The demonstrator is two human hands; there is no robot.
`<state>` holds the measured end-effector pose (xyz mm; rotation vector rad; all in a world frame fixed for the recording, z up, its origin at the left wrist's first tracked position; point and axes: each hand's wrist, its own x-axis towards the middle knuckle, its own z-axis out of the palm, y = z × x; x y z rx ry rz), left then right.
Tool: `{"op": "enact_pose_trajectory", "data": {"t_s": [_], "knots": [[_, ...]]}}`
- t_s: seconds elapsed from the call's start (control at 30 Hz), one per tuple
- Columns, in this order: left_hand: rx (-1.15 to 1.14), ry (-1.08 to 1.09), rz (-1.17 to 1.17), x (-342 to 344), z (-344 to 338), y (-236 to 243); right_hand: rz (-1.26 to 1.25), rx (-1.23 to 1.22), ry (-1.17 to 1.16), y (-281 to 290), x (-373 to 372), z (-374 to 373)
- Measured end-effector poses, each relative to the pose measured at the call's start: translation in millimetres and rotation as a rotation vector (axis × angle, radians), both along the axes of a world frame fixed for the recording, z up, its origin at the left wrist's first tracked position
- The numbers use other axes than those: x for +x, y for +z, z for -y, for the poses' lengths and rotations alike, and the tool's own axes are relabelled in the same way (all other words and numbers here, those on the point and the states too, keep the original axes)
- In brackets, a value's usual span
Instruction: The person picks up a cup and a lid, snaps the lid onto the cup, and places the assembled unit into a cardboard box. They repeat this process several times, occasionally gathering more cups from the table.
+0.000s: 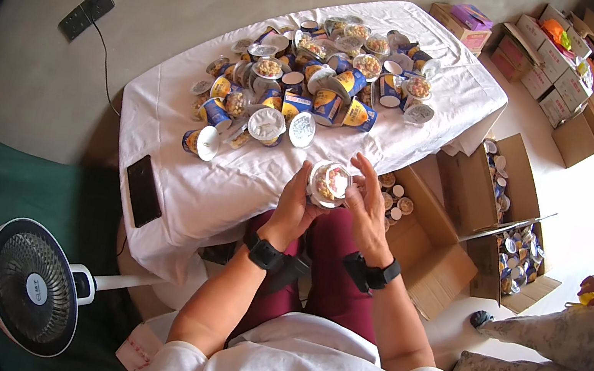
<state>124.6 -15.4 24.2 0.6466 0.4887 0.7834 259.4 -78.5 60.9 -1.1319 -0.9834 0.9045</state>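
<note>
Over my lap, just off the near table edge, is a snack cup (330, 183) with a clear domed lid and colourful bits showing through it. My left hand (293, 208) is closed around the cup's left side. My right hand (369, 211) is at its right with fingers apart, the thumb near the lid's rim; I cannot tell whether it touches. Beyond them, a heap of blue and yellow snack cups (327, 105) covers much of the white tablecloth (226, 194), some upright and many on their sides. Nearest my hands lies a white-lidded cup (302, 130).
A black phone or tablet (144, 191) lies at the table's left end, above a standing fan (32, 287). Right of my legs are an open carton (425, 260) and cartons of cups (519, 256). Another person's legs (541, 364) are at the right. Stacked boxes (557, 63) fill the far corner.
</note>
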Motion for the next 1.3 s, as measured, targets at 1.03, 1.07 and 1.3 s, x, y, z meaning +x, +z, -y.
{"op": "enact_pose_trajectory", "data": {"t_s": [1.03,1.07,1.3], "knots": [[0.170,0.068,-0.044,-1.6,14.2,4.2,0.500,-0.054,0.091,13.8,8.2,12.7],[0.154,0.069,-0.017,-1.1,13.7,3.7,0.500,-0.054,0.089,16.1,8.2,13.4],[0.174,-0.015,-0.046,-2.4,13.5,-0.4,0.785,-0.024,0.047,11.1,4.6,11.9]]}}
